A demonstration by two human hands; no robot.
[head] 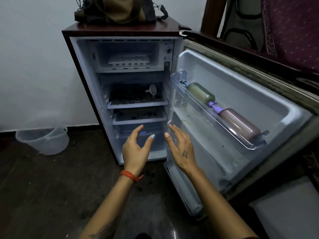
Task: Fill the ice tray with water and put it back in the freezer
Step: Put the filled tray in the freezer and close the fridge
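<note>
Nearest, the left hand (136,149) and right hand (181,149) hover side by side before the open fridge (82,69), fingers spread loosely, holding nothing. Farther, at 12 o'clock, the ice tray (128,60) lies in the freezer compartment (155,49) up top.

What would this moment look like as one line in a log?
fridge door: open | ice tray: in freezer compartment | left hand: open, empty | right hand: open, empty

A home room: a small fridge (120,83) on dark floor, bag (117,9) on top, plastic bucket (43,140) lower left, patterned curtain (293,31) upper right.
</note>
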